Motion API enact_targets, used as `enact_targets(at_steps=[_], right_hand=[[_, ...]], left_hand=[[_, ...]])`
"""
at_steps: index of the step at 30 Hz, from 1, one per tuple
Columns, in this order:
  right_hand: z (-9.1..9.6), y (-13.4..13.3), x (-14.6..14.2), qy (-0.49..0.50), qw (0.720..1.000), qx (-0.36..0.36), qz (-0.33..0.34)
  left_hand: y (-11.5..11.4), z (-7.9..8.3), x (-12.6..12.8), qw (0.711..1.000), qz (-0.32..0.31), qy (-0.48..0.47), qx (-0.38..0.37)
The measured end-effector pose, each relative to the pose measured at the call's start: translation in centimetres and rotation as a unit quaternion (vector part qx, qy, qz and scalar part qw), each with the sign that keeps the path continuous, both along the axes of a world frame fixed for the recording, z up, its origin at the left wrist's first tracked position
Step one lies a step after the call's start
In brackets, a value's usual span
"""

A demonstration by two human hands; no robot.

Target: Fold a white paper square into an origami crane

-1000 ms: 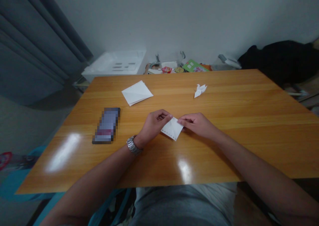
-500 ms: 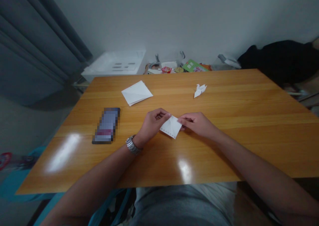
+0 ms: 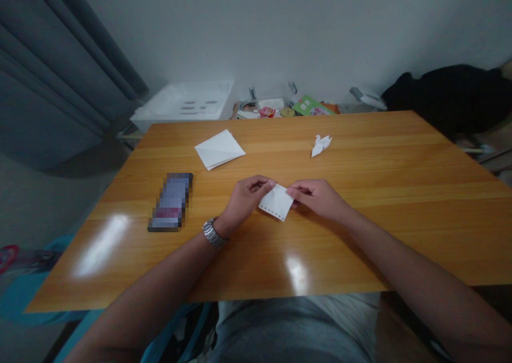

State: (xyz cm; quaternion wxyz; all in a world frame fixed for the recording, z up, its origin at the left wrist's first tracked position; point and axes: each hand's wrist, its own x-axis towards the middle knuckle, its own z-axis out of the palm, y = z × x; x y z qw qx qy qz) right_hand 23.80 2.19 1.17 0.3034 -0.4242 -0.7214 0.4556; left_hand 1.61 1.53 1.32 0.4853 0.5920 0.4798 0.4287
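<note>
Far left, a grey curtain (image 3: 60,69) hangs beside a white wall (image 3: 304,32). Low in the corner, some blue cloth (image 3: 24,293) shows below the table edge. Behind the table's far left corner sits a white plastic box (image 3: 184,104).

On the wooden table (image 3: 416,245), left side, a phone (image 3: 171,203) lies flat, pixelated, so nothing on it can be read. Up and to its right, near the far edge, a stack of folded white paper (image 3: 219,149) lies flat, with small holes along one edge.

Center, a metal wristwatch (image 3: 213,233) sits on the person's left wrist. The left hand (image 3: 250,200) is closed on the left side of the small folded paper (image 3: 276,202), pinching it. The right hand (image 3: 316,198) pinches the right side. The hands are close together, with only that paper between them. The paper sits centered in front of the person, its holed edge facing down toward the body. Can't tell if it touches the table. Grey shorts (image 3: 288,331) show below the near table edge.

Right of the hands and farther back, a small white paper crane (image 3: 320,146) stands on the table, well apart from both hands. Behind the table are a green booklet (image 3: 311,107) and, far right, a dark cloth pile (image 3: 448,93).
</note>
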Motion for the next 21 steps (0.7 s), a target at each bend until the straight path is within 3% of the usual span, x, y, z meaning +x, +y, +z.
enact_targets(at_steps=[14,21], right_hand=[[-0.36,0.39,0.43,0.016,1.0,-0.007,-0.017],[-0.02,0.13,0.16,0.033,0.999,0.005,-0.015]], left_hand=[[0.27,-0.69,-0.5,1.0,-0.001,0.011,0.026],[-0.01,-0.49,-0.56,0.996,-0.064,0.049,0.047]])
